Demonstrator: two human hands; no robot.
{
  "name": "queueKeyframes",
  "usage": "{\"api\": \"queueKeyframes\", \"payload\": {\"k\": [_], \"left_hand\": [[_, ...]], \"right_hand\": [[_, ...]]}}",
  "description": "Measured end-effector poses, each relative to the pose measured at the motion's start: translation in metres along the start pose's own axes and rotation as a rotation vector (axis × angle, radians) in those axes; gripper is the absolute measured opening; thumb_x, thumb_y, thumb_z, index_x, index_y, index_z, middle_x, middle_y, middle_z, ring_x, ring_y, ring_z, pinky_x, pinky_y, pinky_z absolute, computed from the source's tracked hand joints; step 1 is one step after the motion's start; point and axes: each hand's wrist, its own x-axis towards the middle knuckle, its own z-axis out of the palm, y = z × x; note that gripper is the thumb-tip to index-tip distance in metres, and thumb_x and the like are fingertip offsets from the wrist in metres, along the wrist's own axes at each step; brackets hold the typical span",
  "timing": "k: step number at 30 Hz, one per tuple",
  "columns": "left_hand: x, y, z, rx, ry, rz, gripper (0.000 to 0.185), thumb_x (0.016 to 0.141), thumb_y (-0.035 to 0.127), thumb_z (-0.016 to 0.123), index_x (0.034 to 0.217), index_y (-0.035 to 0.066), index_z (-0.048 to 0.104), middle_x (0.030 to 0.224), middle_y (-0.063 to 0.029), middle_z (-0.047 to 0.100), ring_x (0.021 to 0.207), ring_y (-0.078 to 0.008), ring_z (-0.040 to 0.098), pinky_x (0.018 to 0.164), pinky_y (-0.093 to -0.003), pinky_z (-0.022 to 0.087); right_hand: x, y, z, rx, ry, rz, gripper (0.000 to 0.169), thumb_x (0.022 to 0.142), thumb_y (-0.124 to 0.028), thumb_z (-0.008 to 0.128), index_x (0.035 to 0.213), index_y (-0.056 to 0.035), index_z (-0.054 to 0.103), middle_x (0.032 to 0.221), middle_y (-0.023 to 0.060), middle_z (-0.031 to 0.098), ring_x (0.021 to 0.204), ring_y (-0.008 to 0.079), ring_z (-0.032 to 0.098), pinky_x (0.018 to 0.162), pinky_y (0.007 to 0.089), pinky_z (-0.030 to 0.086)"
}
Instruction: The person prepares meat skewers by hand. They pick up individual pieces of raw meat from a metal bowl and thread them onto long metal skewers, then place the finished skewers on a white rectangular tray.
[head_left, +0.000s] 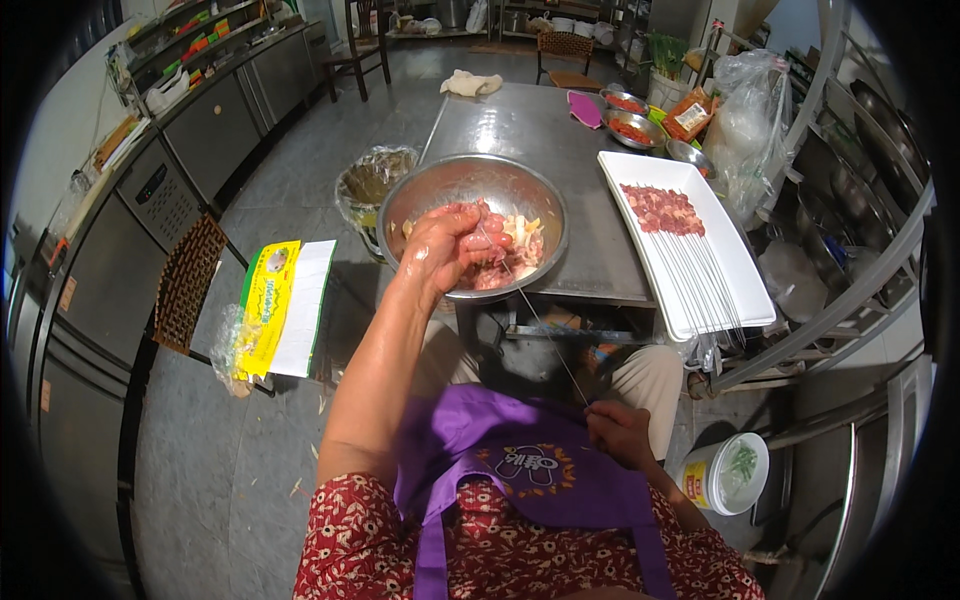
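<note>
Over a wide steel bowl (551, 270) of raw meat pieces (491, 279), my left hand (450, 244) holds meat at the upper end of a thin metal skewer (551, 330). The skewer slants down to my right hand (619, 427), which is closed around its lower end above my apron. Pale pieces, perhaps fat or onion, lie among the meat in the bowl. To the right, a white plastic tray (739, 289) holds a row of metal skewers with red meat (664, 210) on their far ends.
The bowl sits at the near left part of a steel table (487, 120). Small steel bowls of red food (630, 129) and plastic bags (750, 127) are at the back right. A lined bin (371, 180) stands left of the table, a chair (187, 285) farther left, a white bucket (731, 476) at lower right.
</note>
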Motion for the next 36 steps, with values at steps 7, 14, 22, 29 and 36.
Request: {"api": "queueKeyframes", "payload": {"k": [7,14,22,29,36], "left_hand": [[-0.002,0.001,0.002,0.028,0.030,0.009,0.013,0.085,0.006,0.047,0.092,-0.005,0.049,0.081,-0.0193,0.057,0.073,-0.0339,0.062,0.062,-0.0374,0.054],[0.000,0.000,0.000,0.000,0.037,0.009,0.014,0.084,0.006,0.048,0.092,-0.006,0.048,0.085,-0.0207,0.057,0.073,-0.0341,0.062,0.063,-0.0385,0.055],[0.004,-0.001,-0.003,-0.037,0.024,-0.012,0.016,0.083,0.005,0.049,0.096,-0.006,0.047,0.086,-0.0188,0.055,0.073,-0.0334,0.061,0.069,-0.0438,0.053],[0.007,-0.004,-0.010,-0.078,-0.123,-0.028,0.031,0.078,0.001,0.047,0.108,-0.008,0.043,0.105,-0.0273,0.052,0.090,-0.0361,0.057,0.081,-0.0440,0.049],[0.007,-0.001,-0.011,-0.106,-0.101,-0.025,0.035,0.076,-0.002,0.046,0.110,-0.006,0.039,0.106,-0.0279,0.051,0.096,-0.0372,0.055,0.079,-0.0424,0.049]], "right_hand": [[0.002,-0.003,0.004,-0.014,0.015,-0.017,0.012,0.077,-0.007,0.055,0.083,0.0016,0.061,0.059,0.0038,0.057,0.050,0.0055,0.052,0.047,0.0204,0.041],[0.005,-0.008,0.008,0.006,0.014,-0.002,0.011,0.077,-0.004,0.056,0.083,0.0030,0.061,0.060,0.0038,0.057,0.051,0.0051,0.051,0.046,0.0197,0.040],[0.009,-0.010,0.015,0.002,-0.005,-0.111,0.011,0.077,-0.004,0.056,0.083,0.0030,0.061,0.061,0.0044,0.058,0.051,0.0050,0.050,0.046,0.0189,0.039],[0.012,-0.014,0.016,0.132,0.000,0.045,0.011,0.077,-0.003,0.055,0.084,0.0027,0.061,0.062,0.0026,0.056,0.052,0.0053,0.049,0.046,0.0193,0.039],[0.011,-0.011,0.011,0.130,-0.022,0.040,0.012,0.078,-0.003,0.053,0.085,0.0044,0.059,0.062,0.0032,0.054,0.049,0.0064,0.046,0.044,0.0197,0.035]]}}
